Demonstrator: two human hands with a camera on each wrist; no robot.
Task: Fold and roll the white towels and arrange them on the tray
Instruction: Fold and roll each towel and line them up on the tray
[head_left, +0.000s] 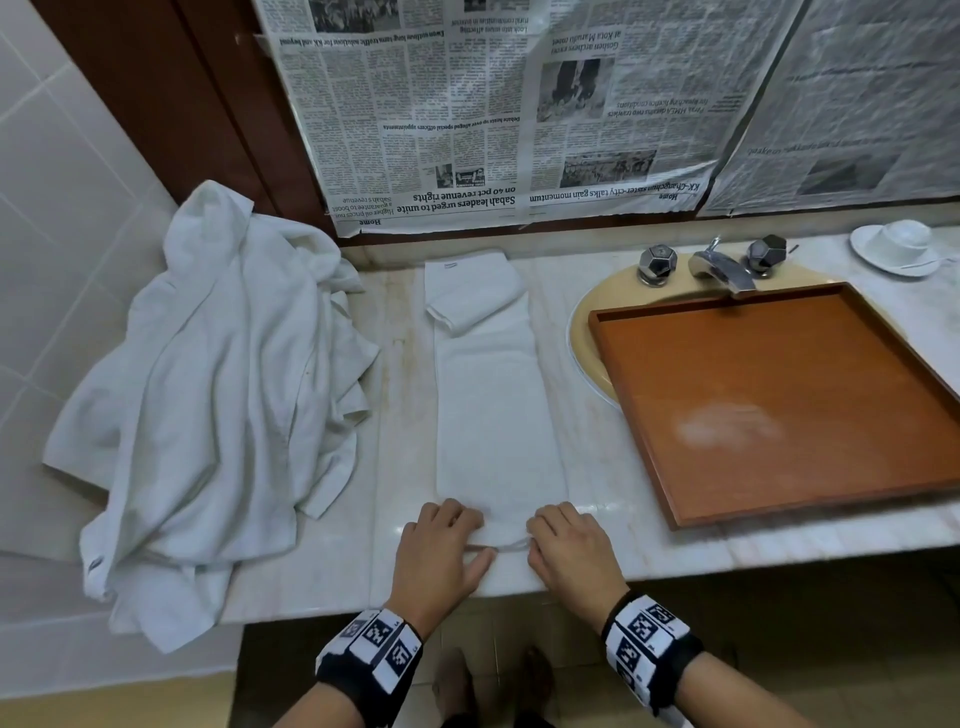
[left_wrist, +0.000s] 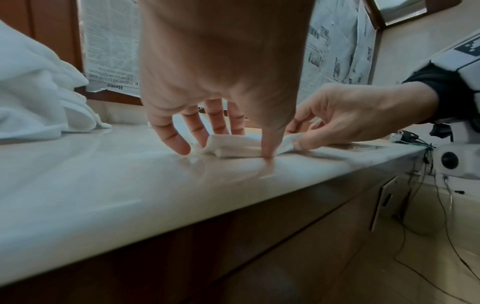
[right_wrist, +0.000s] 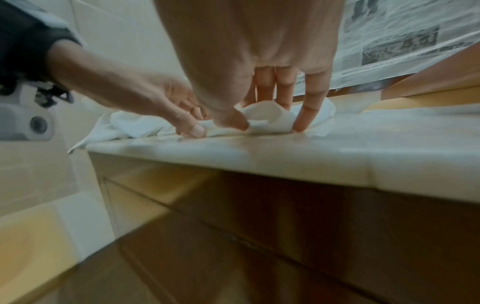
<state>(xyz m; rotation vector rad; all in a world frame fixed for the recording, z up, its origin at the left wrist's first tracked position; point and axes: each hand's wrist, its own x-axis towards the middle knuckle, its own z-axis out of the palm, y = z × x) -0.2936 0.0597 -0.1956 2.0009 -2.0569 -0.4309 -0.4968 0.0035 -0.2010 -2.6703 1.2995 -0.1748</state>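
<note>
Head view: the soft, limp towel (head_left: 496, 405) is pinched at its near end by the left hand (head_left: 441, 545) and the right hand (head_left: 571, 551), best rolled from both corners.

Bare counter (head_left: 400, 415) separates towel pile (head_left: 218, 395) from tray (head_left: 779, 405).

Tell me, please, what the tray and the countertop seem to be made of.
The tray looks like wood with a smooth reddish-brown varnish: a raised rim and a dull sheen show on its bare floor. The countertop looks like polished marble or similar stone: pale, faintly veined, glossy enough to mirror the fingers in the left wrist view.
</note>
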